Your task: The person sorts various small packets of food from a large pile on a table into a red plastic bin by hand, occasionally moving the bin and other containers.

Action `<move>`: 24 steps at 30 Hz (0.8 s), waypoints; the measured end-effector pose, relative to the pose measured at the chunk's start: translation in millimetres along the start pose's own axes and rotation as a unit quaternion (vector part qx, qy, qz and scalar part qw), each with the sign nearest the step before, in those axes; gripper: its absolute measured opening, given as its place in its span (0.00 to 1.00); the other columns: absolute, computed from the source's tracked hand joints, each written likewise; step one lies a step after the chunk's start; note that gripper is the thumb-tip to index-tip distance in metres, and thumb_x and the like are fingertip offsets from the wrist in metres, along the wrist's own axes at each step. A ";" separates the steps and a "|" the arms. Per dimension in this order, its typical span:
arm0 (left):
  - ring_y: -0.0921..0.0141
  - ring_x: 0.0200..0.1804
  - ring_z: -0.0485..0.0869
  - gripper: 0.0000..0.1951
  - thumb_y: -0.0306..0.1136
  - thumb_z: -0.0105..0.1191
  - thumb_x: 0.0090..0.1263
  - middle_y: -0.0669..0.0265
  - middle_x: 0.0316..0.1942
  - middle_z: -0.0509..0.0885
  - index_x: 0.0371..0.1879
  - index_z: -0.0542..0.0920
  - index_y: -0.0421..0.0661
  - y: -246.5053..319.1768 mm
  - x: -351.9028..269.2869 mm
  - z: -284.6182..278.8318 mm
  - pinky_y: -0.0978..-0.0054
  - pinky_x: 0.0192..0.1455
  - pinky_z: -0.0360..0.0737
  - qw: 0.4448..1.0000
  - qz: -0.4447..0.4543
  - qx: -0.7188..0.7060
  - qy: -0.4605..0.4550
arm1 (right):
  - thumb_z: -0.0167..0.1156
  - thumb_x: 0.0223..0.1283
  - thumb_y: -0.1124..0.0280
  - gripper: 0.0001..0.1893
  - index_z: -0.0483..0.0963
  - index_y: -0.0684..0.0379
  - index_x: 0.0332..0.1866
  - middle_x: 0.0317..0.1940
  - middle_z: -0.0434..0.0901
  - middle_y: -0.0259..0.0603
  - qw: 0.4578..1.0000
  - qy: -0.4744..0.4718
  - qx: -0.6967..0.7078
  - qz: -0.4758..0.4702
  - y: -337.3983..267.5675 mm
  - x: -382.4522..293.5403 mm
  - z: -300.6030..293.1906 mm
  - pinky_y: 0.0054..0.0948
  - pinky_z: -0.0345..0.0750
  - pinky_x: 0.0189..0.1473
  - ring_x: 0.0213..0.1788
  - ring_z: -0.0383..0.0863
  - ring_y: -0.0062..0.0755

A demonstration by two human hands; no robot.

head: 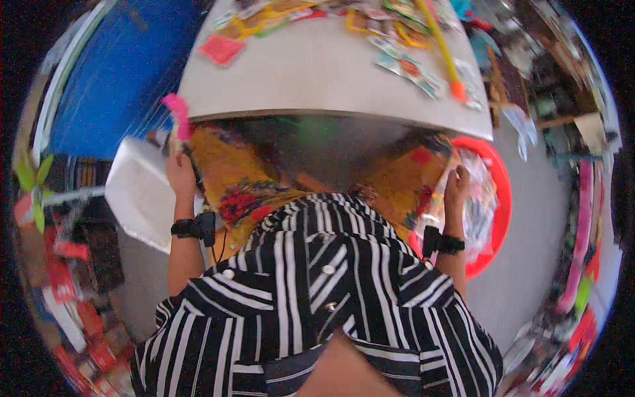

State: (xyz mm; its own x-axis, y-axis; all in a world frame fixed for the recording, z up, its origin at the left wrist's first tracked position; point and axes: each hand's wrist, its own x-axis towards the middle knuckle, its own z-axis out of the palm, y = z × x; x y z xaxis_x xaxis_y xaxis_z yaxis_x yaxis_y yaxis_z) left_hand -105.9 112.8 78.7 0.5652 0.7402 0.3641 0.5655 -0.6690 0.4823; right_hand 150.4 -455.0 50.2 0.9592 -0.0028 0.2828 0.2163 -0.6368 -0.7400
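Observation:
My left hand [181, 171] is raised beside the table's left corner, gripping a bright pink object [179, 116] that sticks up past the fingers. Blur hides what kind of object it is. Below that hand stands a white box [141, 193], possibly foam. On the other side, my right hand [456, 184] hangs over the left part of a red plastic basin [502, 198], its fingers curled. Whether anything is between them cannot be made out. Clear plastic packaging [478, 198] fills the basin.
Ahead is a white table [307, 74] with colourful packets [409, 69] along its far side. A pink-red square packet [222, 50] lies at left, a yellow stick with an orange tip [444, 47] at right. Blue sheeting [116, 74] and cluttered shelves flank me.

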 end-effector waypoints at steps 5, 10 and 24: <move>0.54 0.39 0.73 0.14 0.37 0.45 0.54 0.50 0.34 0.75 0.33 0.73 0.38 -95.1 -35.1 -17.8 0.64 0.46 0.68 0.975 -0.057 0.177 0.125 | 0.53 0.45 0.71 0.09 0.69 0.64 0.31 0.29 0.71 0.46 0.989 -0.016 -0.084 -0.121 -38.3 15.8 27.9 0.30 0.65 0.42 0.36 0.69 0.39; 0.52 0.41 0.72 0.18 0.40 0.47 0.52 0.47 0.36 0.75 0.32 0.72 0.35 -191.2 -70.2 -11.2 0.61 0.46 0.68 0.933 -0.142 0.285 -0.164 | 0.52 0.47 0.73 0.14 0.66 0.64 0.41 0.34 0.68 0.47 0.979 -0.053 -0.154 -0.121 -36.0 12.2 31.4 0.33 0.64 0.45 0.39 0.67 0.43; 0.51 0.37 0.74 0.16 0.38 0.45 0.51 0.47 0.34 0.76 0.28 0.74 0.36 -182.0 -53.6 -18.7 0.60 0.39 0.71 0.863 -0.015 0.418 -0.283 | 0.53 0.45 0.71 0.13 0.67 0.63 0.38 0.42 0.67 0.51 0.974 0.018 -0.149 -0.170 -32.0 5.6 36.4 0.41 0.60 0.52 0.48 0.64 0.49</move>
State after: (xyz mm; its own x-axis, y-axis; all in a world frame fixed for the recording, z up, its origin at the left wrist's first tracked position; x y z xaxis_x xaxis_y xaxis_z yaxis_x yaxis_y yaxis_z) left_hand -250.4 196.2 -13.7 0.6126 0.7646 -0.2001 0.6865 -0.6403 -0.3447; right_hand 155.5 -406.6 53.2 0.8337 0.2235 0.5050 0.4523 -0.8010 -0.3921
